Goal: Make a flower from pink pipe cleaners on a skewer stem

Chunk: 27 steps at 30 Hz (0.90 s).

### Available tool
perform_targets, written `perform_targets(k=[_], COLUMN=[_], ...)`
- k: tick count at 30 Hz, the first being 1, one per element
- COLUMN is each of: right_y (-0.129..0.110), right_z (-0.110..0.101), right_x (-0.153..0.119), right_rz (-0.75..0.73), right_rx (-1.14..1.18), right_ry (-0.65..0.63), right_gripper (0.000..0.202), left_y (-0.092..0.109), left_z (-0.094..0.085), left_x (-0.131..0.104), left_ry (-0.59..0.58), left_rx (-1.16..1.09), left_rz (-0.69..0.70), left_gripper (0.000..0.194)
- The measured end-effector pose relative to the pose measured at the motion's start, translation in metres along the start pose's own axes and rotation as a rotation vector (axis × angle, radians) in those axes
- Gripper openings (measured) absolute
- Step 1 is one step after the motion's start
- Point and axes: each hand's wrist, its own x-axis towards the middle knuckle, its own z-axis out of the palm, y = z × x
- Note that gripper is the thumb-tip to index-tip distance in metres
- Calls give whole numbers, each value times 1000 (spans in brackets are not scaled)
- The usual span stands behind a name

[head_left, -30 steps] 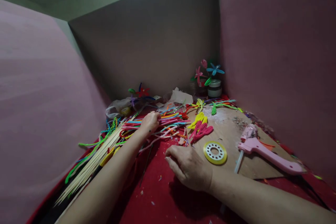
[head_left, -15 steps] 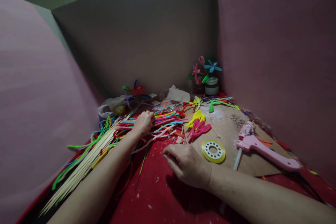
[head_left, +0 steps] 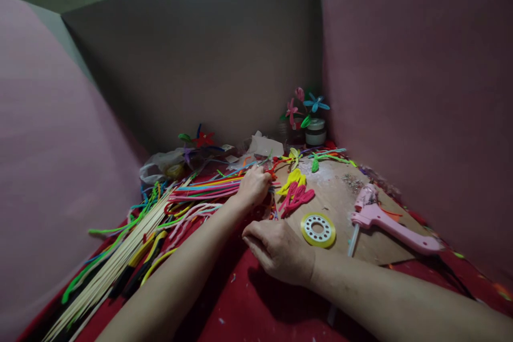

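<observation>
My left hand [head_left: 255,187] reaches over the right end of a bundle of coloured pipe cleaners [head_left: 208,188], its fingers curled down; whatever lies under the fingertips is hidden. Nearer to me, my right hand [head_left: 278,251] hovers above the red cloth [head_left: 224,299] with thumb and fingers pressed together. Anything in that pinch is too small to make out. To its right, a roll of yellow tape [head_left: 328,231] lies on a brown board [head_left: 340,197]. Pink looped pipe cleaners [head_left: 297,199] and yellow looped ones [head_left: 295,177] rest behind the tape.
A pink glue gun [head_left: 395,227] lies on the board at right. Thin wooden sticks [head_left: 116,262] and black-and-yellow-handled pliers [head_left: 140,262] are at left. Pipe-cleaner flowers [head_left: 316,101] stand at the back beside a jar [head_left: 316,132]. A plastic bag [head_left: 164,164] sits at back left.
My left hand has slid right along the bundle to its right end, uncovering the plier handles. The right hand keeps its pinched shape in nearly the same place. The view has shifted slightly.
</observation>
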Motion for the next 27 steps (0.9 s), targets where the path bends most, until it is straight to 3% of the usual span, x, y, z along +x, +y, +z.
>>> perform_targets(k=[5, 9, 14, 17, 19, 23, 25, 27], right_y=[1, 2, 4, 1, 1, 16, 30, 44], right_z=[0, -1, 1, -2, -11, -44, -56, -60], right_x=[1, 2, 1, 5, 13, 43, 62, 78], right_rz=[-3, -4, -11, 19, 114, 440, 513, 623], right_rx=[-40, -48, -32, 33, 71, -122, -330, -559], right_ry=[-10, -4, 14, 35, 75, 128, 32, -152], right_gripper=[15, 15, 16, 15, 15, 22, 27, 34], left_y=[13, 11, -27, -59, -77, -96, -98, -99], left_z=[8, -1, -23, -24, -16, 8, 16, 21], left_x=[21, 32, 13, -17, -37, -62, -65, -65], left_ry=[-27, -7, -52, -177, -196, -191, -161, -131], left_rx=[-13, -3, 12, 73, 132, 109, 95, 80], left_rz=[2, -35, -65, -160, -216, -251, -249, -249], left_gripper=[22, 24, 26, 56, 69, 56, 51, 48])
